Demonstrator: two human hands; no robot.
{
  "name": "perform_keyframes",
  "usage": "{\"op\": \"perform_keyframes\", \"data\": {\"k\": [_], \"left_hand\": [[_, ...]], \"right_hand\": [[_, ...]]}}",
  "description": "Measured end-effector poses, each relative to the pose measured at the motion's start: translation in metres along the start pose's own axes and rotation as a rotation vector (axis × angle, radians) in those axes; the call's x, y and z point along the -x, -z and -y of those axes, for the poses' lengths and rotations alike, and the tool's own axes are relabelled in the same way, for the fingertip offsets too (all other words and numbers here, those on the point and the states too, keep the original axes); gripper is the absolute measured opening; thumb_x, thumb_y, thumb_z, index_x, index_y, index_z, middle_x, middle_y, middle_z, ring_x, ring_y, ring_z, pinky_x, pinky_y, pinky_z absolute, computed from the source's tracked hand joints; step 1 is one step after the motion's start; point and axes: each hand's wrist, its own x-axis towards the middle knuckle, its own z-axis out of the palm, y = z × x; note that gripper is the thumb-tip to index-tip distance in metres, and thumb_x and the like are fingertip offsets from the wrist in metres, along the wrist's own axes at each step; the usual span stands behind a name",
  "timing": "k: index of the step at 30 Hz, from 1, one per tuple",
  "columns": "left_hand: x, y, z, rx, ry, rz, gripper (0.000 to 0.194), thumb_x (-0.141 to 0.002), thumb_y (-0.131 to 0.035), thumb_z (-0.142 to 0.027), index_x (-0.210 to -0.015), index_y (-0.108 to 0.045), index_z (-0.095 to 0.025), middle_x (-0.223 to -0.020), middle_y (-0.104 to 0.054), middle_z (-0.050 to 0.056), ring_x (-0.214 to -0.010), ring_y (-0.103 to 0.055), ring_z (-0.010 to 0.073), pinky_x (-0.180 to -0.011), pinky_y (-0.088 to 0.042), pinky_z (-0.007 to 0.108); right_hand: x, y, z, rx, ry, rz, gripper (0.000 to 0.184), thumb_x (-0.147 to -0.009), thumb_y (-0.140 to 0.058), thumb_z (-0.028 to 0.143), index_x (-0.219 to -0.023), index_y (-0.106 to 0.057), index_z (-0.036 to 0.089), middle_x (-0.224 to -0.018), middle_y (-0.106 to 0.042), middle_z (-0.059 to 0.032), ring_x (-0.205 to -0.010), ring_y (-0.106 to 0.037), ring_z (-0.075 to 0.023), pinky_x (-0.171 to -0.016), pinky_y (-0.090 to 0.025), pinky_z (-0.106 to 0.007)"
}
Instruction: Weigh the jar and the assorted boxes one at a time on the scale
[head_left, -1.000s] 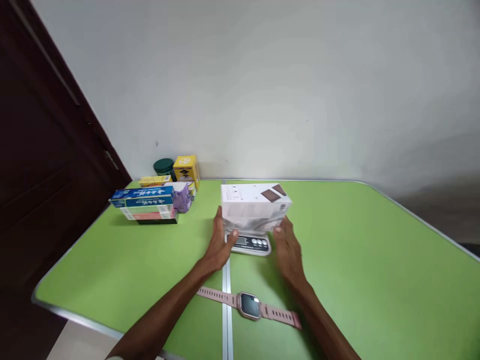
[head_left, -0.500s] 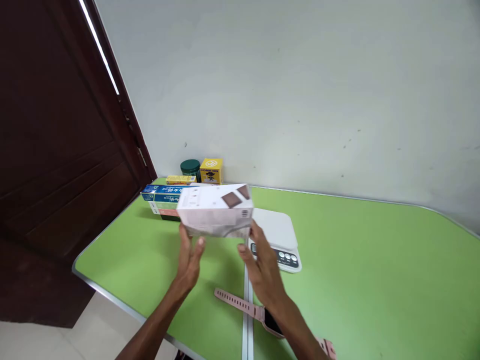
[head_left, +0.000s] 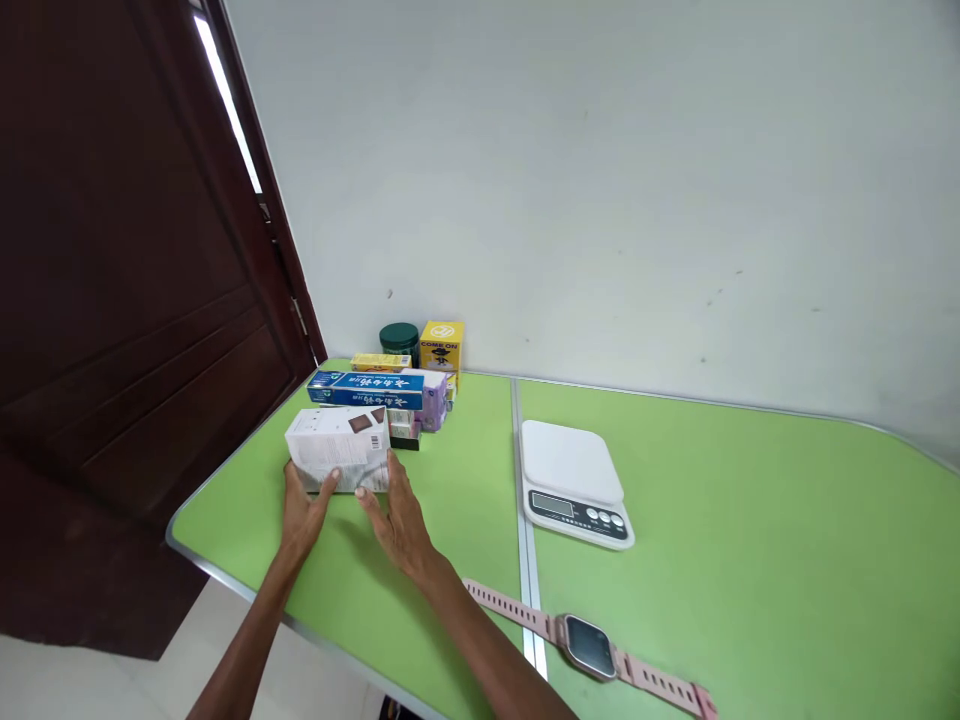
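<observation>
A white printed box (head_left: 337, 448) with small brown squares on its top is gripped between both hands at the left of the green table. My left hand (head_left: 304, 510) has its fingers round the box's left end, thumb on the front face. My right hand (head_left: 399, 515) holds the right end, its thumb near the lower front edge. Just behind stands a stack of boxes, topped by a long blue toothpaste box (head_left: 367, 389). Whether the white box's underside rests on the table I cannot tell.
A white kitchen scale (head_left: 574, 465) lies right of the table's metal seam. In front is a pink-strapped smartwatch (head_left: 589, 645). Near the wall stand a green-lidded jar (head_left: 399, 338), a yellow box (head_left: 442, 346) and a purple package (head_left: 433, 400). A dark door (head_left: 135, 330) is at left.
Both hands have carried the white box left and down, from beside the scale to in front of the stack. The scale and watch are now uncovered. The view has shifted slightly.
</observation>
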Motion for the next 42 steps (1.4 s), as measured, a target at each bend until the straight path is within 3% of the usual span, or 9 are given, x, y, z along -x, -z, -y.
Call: {"op": "perform_keyframes", "data": {"k": [4,8,12,15,20,28,33,38,42], "left_hand": [[-0.013,-0.004,0.007,-0.105,0.011,0.009,0.085,-0.079,-0.076,-0.055,-0.144,-0.041,-0.014,-0.147,-0.055,0.024,-0.138,-0.054,0.0401,-0.118,-0.042,0.060],[-0.012,0.000,0.020,-0.025,0.023,-0.011,0.103,-0.083,-0.074,-0.049,-0.159,-0.015,-0.013,-0.166,-0.030,0.027,-0.154,-0.035,0.0380,-0.125,-0.033,0.057],[-0.007,0.011,0.034,0.015,0.088,-0.062,0.087,-0.090,-0.064,-0.041,-0.159,-0.019,-0.013,-0.164,-0.034,0.028,-0.151,-0.041,0.0379,-0.123,-0.037,0.058],[-0.005,0.015,0.038,0.034,0.095,-0.084,0.068,-0.093,-0.059,-0.039,-0.151,-0.036,-0.012,-0.155,-0.048,0.027,-0.142,-0.053,0.0349,-0.119,-0.043,0.055],[-0.001,0.010,0.033,-0.058,0.042,-0.052,0.067,-0.091,-0.062,-0.039,-0.148,-0.040,-0.011,-0.150,-0.054,0.026,-0.139,-0.056,0.0341,-0.119,-0.043,0.055],[-0.002,0.007,0.032,-0.226,-0.082,-0.007,0.077,-0.088,-0.065,-0.039,-0.151,-0.036,-0.006,-0.148,-0.052,0.028,-0.140,-0.053,0.0365,-0.118,-0.042,0.056],[0.005,0.007,0.023,-0.155,-0.022,-0.057,0.076,-0.090,-0.064,-0.037,-0.153,-0.035,-0.006,-0.152,-0.049,0.028,-0.141,-0.052,0.0365,-0.119,-0.042,0.056],[-0.004,0.016,-0.016,-0.109,-0.128,-0.243,0.073,-0.099,-0.052,-0.054,-0.156,-0.034,-0.013,-0.160,-0.041,0.024,-0.147,-0.046,0.0340,-0.121,-0.040,0.054],[-0.051,0.024,-0.057,-0.188,-0.302,-0.194,0.071,-0.100,-0.048,-0.058,-0.155,-0.039,-0.014,-0.160,-0.043,0.021,-0.150,-0.042,0.0308,-0.126,-0.032,0.049]], "right_hand": [[0.004,-0.008,-0.003,-0.028,-0.139,0.087,0.088,-0.098,-0.055,0.062,-0.167,-0.022,0.017,-0.171,-0.026,-0.0191,-0.159,-0.025,-0.0353,-0.126,-0.028,-0.061],[0.056,-0.026,0.006,-0.031,-0.270,0.103,0.089,-0.101,-0.049,0.063,-0.169,-0.011,0.019,-0.172,-0.018,-0.0188,-0.158,-0.021,-0.0411,-0.120,-0.033,-0.070],[0.121,-0.048,0.007,0.035,-0.046,0.220,0.093,-0.099,-0.060,0.044,-0.169,-0.001,0.030,-0.174,-0.016,-0.0094,-0.157,-0.025,-0.0401,-0.120,-0.039,-0.067],[0.135,-0.051,0.000,0.084,0.060,0.263,0.093,-0.094,-0.067,0.037,-0.169,-0.012,0.031,-0.171,-0.030,-0.0076,-0.155,-0.033,-0.0399,-0.122,-0.040,-0.063],[0.114,-0.039,0.000,0.083,-0.005,0.138,0.067,-0.102,-0.053,0.042,-0.164,-0.034,0.027,-0.158,-0.051,-0.0133,-0.147,-0.047,-0.0371,-0.119,-0.045,-0.062],[0.095,-0.042,0.009,0.087,-0.032,-0.012,0.069,-0.103,-0.046,0.047,-0.163,-0.028,0.018,-0.156,-0.047,-0.0209,-0.146,-0.045,-0.0374,-0.119,-0.043,-0.063],[0.088,-0.040,0.008,0.055,-0.035,-0.039,0.067,-0.102,-0.047,0.042,-0.163,-0.027,0.021,-0.154,-0.048,-0.0195,-0.144,-0.047,-0.0363,-0.118,-0.043,-0.062],[0.039,0.006,0.028,-0.018,-0.012,-0.110,0.071,-0.104,-0.044,0.054,-0.164,-0.025,0.021,-0.160,-0.042,-0.0181,-0.146,-0.045,-0.0323,-0.119,-0.044,-0.056],[-0.030,0.051,0.039,0.002,0.007,-0.236,0.079,-0.101,-0.042,0.066,-0.163,-0.027,0.019,-0.166,-0.036,-0.0163,-0.155,-0.033,-0.0317,-0.127,-0.029,-0.056]]}}
